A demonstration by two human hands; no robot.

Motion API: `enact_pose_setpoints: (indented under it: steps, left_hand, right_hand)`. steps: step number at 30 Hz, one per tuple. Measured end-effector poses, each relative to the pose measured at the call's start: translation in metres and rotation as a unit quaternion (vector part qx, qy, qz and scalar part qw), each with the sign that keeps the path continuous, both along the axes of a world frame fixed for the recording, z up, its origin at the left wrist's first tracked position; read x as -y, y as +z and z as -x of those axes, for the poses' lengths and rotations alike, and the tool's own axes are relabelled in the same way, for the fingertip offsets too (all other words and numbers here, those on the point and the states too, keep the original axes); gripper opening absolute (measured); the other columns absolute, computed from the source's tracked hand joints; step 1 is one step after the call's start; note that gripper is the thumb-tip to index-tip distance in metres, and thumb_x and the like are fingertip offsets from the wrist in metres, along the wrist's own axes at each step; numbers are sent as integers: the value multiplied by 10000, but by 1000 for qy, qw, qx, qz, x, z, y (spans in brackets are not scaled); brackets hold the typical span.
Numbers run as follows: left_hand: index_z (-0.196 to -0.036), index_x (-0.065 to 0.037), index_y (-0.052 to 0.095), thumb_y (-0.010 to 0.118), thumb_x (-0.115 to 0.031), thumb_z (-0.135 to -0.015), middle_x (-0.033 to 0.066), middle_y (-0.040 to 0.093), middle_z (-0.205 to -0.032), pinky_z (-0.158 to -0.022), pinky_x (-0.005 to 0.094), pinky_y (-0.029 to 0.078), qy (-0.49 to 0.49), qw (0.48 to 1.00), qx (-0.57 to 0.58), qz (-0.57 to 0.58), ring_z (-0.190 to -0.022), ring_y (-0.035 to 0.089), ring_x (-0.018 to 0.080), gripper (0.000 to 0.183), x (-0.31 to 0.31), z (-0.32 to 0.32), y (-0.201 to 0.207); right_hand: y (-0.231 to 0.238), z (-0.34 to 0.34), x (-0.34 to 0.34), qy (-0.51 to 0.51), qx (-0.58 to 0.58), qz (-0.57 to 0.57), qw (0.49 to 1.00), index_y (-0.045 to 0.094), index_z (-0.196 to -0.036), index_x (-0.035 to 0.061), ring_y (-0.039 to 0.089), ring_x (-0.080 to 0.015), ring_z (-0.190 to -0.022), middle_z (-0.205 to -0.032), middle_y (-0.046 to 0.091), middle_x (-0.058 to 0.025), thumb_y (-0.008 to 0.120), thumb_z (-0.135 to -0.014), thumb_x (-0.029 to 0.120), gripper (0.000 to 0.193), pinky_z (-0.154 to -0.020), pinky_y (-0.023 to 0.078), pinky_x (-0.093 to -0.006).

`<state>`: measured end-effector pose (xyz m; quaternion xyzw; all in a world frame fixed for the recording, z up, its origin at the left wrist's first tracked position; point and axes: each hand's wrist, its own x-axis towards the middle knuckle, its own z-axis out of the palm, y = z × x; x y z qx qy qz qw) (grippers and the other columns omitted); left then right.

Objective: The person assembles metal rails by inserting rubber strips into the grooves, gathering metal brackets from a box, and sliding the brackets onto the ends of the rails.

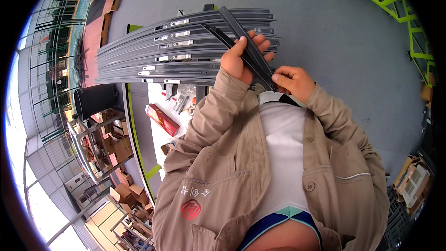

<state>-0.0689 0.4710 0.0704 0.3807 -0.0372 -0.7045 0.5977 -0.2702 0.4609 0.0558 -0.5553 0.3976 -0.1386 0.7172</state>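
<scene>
Two short dark metal profiles cross my left hand (239, 60), which is turned palm up with the thumb and fingers curled around them. One dark metal profile (234, 23) is wider and lies over the fingers; the other, a narrower dark profile (216, 32), slants beside it. Their near ends come together close to my chest. There my right hand (293, 82) is closed in a pinch at the lower end of the wider profile. Whether its fingertips also hold something small cannot be made out. Beyond and left of my hands lie several long dark metal profiles (134, 46) with silver metal fittings (182, 43).
The long profiles rest across a bench with a green edge (133, 132). On it are a red box (162, 120) and small tools (180, 104). A black bin (95, 101) and cardboard boxes (123, 148) stand left. A green metal frame (395, 0) is at far right.
</scene>
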Motion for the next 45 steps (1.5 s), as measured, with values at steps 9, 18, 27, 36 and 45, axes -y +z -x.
enact_pose_setpoints:
  steps: [9, 18, 27, 36, 45]
  left_hand:
    - [-1107, -24, 591, 668, -147, -924, 107, 650, -1042, -887, 399, 543, -46, 991, 122, -6, -1024, 629, 254, 233, -5, 20, -15]
    - [-1055, -7, 579, 668, -170, -927, 105, 671, -948, -732, 355, 561, -40, 988, 138, -52, -819, 654, 226, 226, -2, 26, -15]
    - [-976, -27, 545, 637, -148, -927, 64, 593, -729, -510, 296, 509, 17, 936, 347, -48, -580, 590, 166, 159, 2, -21, 1]
    - [-1044, -27, 656, 682, -298, -865, 136, 600, -1152, -867, 417, 490, -221, 520, 825, -8, -1021, 600, 351, 326, 12, -50, -30]
    - [-1021, -11, 666, 730, -395, -833, 158, 588, -1108, -873, 418, 482, -210, 520, 827, -41, -1013, 587, 363, 432, 12, -54, -49]
  right_hand:
    - [-3, -7, 12, -33, -34, 125, 991, 619, -1059, -7, 591, -118, -774, -845, 644, -59, 700, -912, 293, 344, -715, 490, -272]
    - [-23, 3, 16, -44, 47, 47, 997, 665, -1077, -5, 630, -147, -783, -891, 685, -79, 676, -922, 289, 332, -721, 512, -297]
    - [-22, 71, 25, -167, -64, 76, 981, 658, -1182, 46, 558, -124, -728, -767, 588, -47, 589, -974, 263, 309, -666, 464, -284]
    - [-67, 126, 18, -59, -260, 241, 933, 698, -1104, 98, 596, -259, -786, -869, 606, -90, 600, -955, 311, 278, -692, 461, -349]
    - [-81, 102, 27, -72, -219, 262, 937, 702, -1077, 85, 589, -249, -789, -876, 607, -70, 610, -951, 311, 275, -700, 462, -346]
